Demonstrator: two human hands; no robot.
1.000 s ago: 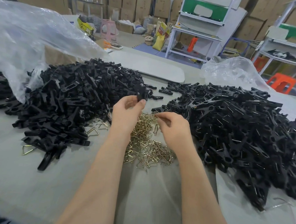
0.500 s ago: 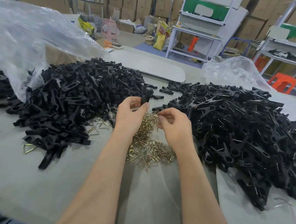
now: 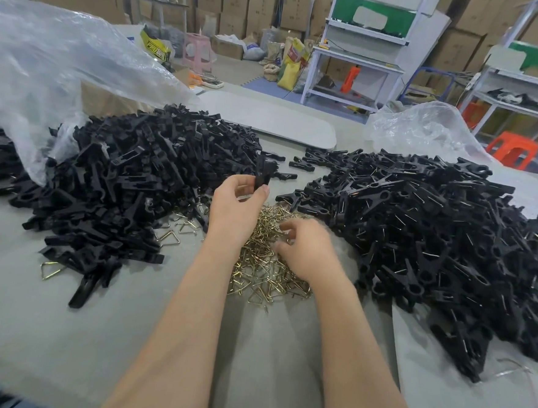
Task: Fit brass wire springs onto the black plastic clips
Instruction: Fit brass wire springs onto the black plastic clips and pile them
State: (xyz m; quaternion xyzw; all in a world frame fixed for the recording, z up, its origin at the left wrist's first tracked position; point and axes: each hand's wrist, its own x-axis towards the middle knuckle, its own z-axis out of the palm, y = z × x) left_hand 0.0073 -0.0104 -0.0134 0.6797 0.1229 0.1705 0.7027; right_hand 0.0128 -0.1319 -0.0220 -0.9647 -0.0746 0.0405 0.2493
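Observation:
My left hand [image 3: 234,207] holds a black plastic clip [image 3: 263,174] upright between thumb and fingers, above the far edge of the brass spring pile [image 3: 263,267]. My right hand [image 3: 306,248] is blurred, low over the same pile, its fingers curled among the springs; whether it pinches one I cannot tell. A big heap of loose black clip halves [image 3: 135,178] lies to the left. Another heap of black clips [image 3: 434,241], many showing wire, spreads to the right.
Grey table [image 3: 45,331] under everything. Clear plastic bags lie at back left [image 3: 48,61] and back right [image 3: 425,128]. A few stray springs [image 3: 49,269] lie at the left heap's edge. Shelves, cardboard boxes and stools stand behind.
My right hand has dropped from beside the left hand down and nearer onto the spring pile. My left hand stays in place holding the clip.

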